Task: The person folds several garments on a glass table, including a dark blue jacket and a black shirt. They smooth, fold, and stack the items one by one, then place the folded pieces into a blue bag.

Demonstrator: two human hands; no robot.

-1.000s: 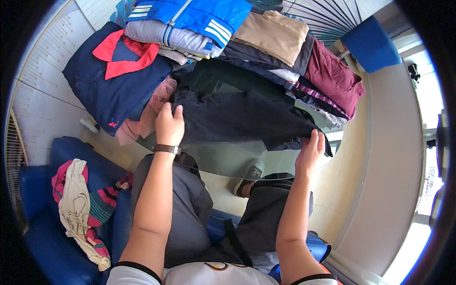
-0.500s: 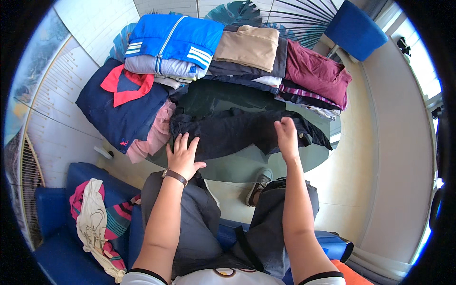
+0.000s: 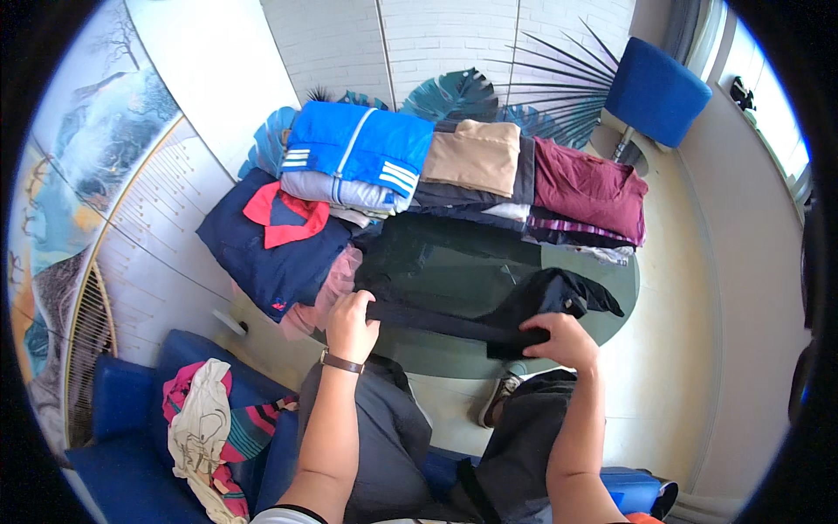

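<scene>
A long black garment [image 3: 534,304] lies across the dark glass table [image 3: 602,297], its near part drawn into a narrow band and its right end bunched up. My left hand [image 3: 351,330], with a watch on the wrist, is closed on the garment's left end at the near side of the table. At the near edge further right, my right hand [image 3: 567,342] grips the cloth between thumb and curled fingers. Part of the left end is hidden by my left hand.
Folded clothes line the table's far side: a blue jacket [image 3: 349,144], beige cloth [image 3: 476,157] and a maroon top [image 3: 589,188]. A navy garment with a red collar [image 3: 271,249] lies left. Crumpled clothes [image 3: 201,419] rest on the blue seat [image 3: 131,393].
My left hand has gone from lying spread on the black garment to gripping its left end. My right hand has come nearer and grips the near edge. The cloth is narrower; the view has shifted.
</scene>
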